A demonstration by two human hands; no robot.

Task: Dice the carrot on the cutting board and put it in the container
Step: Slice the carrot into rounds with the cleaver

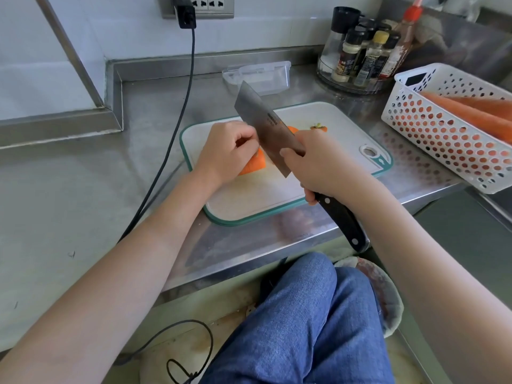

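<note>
On the white, teal-rimmed plastic cutting board [318, 120], the left hand [225, 152] pins the firm, roll-prone orange carrot [253, 164] with curled fingers, best held flat-side down, while the right hand [322, 164] grips the broad steel cleaver [266, 126].

Quick count: one cleaver [267, 126], one white cutting board [340, 128] with a teal rim, one clear lidded container [263, 74] at top centre. On the board there's one carrot piece [253, 164] plus one cut-off carrot top [319, 127]. One white perforated basket [443, 128] at right with at least two whole carrots [471, 112]. One spice rack [357, 81], roughly six bottles, hard to tell exactly. Two hands, one black cable [177, 106].
</note>
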